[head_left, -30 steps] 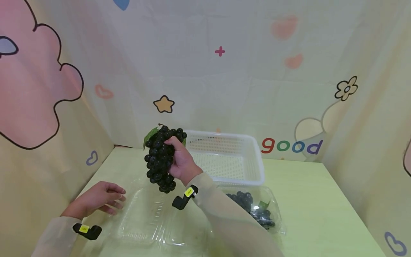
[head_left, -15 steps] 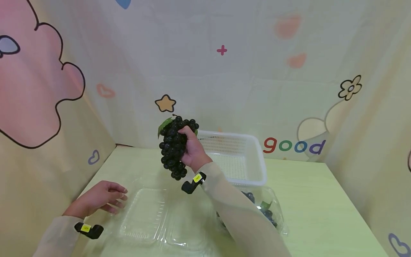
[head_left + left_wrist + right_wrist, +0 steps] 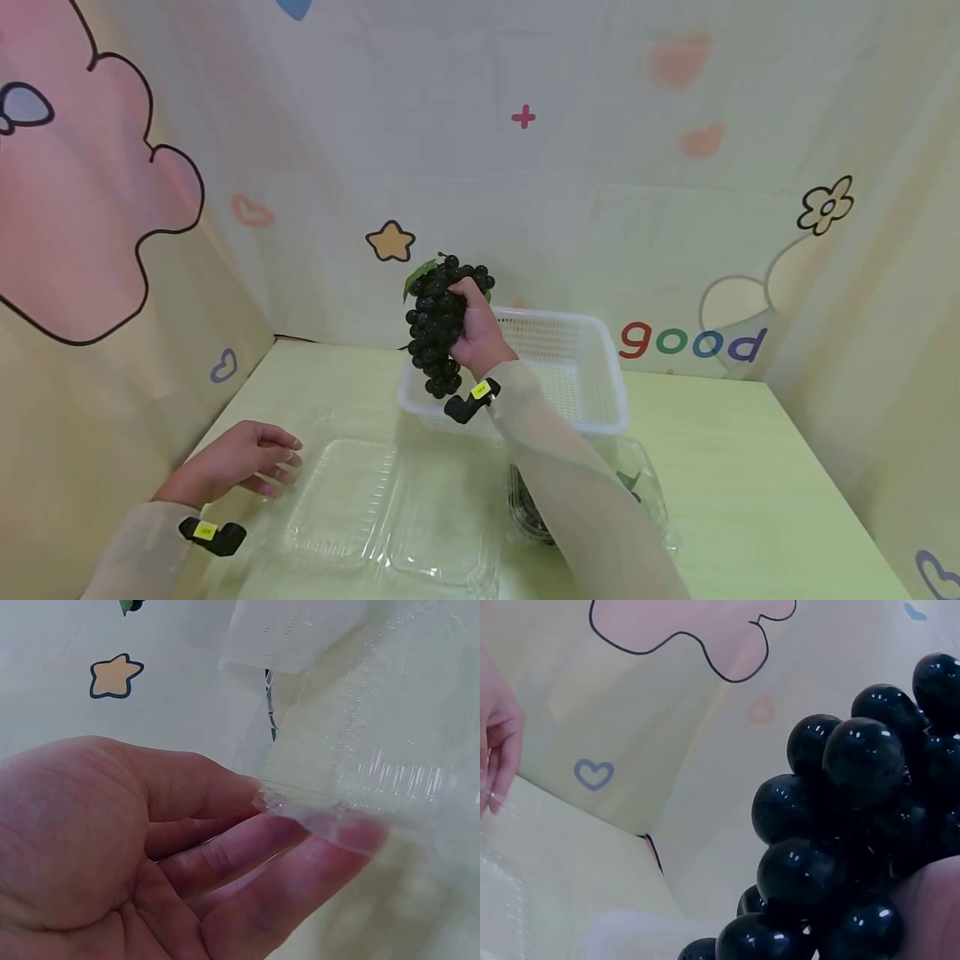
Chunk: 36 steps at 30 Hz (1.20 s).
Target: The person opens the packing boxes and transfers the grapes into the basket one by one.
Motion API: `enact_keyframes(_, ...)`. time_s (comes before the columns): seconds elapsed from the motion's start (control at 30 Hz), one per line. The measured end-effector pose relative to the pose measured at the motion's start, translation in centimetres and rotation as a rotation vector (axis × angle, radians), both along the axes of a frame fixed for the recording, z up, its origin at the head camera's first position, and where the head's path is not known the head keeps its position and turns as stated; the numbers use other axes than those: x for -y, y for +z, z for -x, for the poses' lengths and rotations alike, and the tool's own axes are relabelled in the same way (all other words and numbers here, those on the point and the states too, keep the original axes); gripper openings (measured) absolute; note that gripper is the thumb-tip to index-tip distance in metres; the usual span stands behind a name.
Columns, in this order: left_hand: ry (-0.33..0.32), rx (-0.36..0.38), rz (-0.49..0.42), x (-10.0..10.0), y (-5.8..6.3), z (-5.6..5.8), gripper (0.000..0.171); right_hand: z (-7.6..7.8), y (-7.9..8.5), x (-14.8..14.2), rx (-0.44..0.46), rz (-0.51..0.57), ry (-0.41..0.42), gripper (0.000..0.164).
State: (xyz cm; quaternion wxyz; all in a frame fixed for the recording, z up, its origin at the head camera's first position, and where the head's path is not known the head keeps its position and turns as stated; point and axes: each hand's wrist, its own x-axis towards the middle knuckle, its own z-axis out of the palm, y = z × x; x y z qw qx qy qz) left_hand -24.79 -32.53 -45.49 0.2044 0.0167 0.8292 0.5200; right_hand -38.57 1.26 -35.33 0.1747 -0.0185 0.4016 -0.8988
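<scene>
My right hand [image 3: 480,337] grips a bunch of black grapes [image 3: 433,321] with a green leaf, raised over the left part of a white plastic basket [image 3: 617,400]. In the right wrist view the grapes [image 3: 802,874] fill the right side. My left hand [image 3: 234,468] is at the left edge of an open clear plastic clamshell box [image 3: 341,500] lying on the table. The left wrist view shows thumb and fingers pinching the box's thin clear edge [image 3: 319,817]. No fruit shows inside this box.
Right of the open box stands another clear clamshell box [image 3: 651,492] holding dark grapes, mostly hidden behind my right sleeve [image 3: 577,475]. A printed curtain [image 3: 450,125] closes off the back and sides of the pale green table [image 3: 735,467].
My right hand has carried the grapes rightward and farther away, from above the table's left part to over the basket. The left hand stays at the open box.
</scene>
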Motion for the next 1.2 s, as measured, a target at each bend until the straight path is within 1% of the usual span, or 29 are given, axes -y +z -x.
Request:
enact_keyframes(0.17, 0.005, 0.003, 0.003, 0.0, 0.1, 0.0, 0.040, 0.8, -0.7, -0.6, 0.019, 0.007, -0.026, 0.027)
enact_keyframes(0.33, 0.016, 0.003, 0.009, -0.2, 0.2, -0.2, 0.038, 1.4, -2.4, -1.3, 0.058, -0.011, -0.011, 0.026)
enact_keyframes(0.5, 0.024, 0.004, 0.008, -0.4, 0.2, -0.3, 0.037, 1.9, -3.9, -1.9, 0.112, -0.049, -0.020, 0.024)
enact_keyframes(0.6, 0.025, 0.003, 0.010, -0.3, 0.1, -0.2, 0.037, 2.1, -4.5, -2.2, 0.157, -0.109, -0.030, 0.023)
enact_keyframes(0.73, 0.029, 0.006, 0.016, -0.1, 0.0, -0.1, 0.038, 2.3, -5.0, -2.4, 0.253, -0.198, -0.054, 0.029)
enact_keyframes(0.83, 0.026, 0.006, 0.017, 0.0, -0.1, 0.0, 0.038, 2.4, -5.4, -2.4, 0.305, -0.234, -0.074, 0.032)
enact_keyframes(1.0, 0.026, 0.003, 0.018, 0.1, -0.3, 0.0, 0.037, 2.3, -5.8, -2.1, 0.348, -0.299, -0.100, 0.036)
enact_keyframes(1.1, 0.037, 0.006, 0.022, 0.0, -0.2, -0.1, 0.036, 2.1, -5.9, -2.0, 0.374, -0.337, -0.104, 0.046)
enact_keyframes(1.2, 0.034, 0.003, 0.019, -0.1, 0.0, -0.2, 0.037, 2.1, -5.8, -2.1, 0.383, -0.372, -0.101, 0.056)
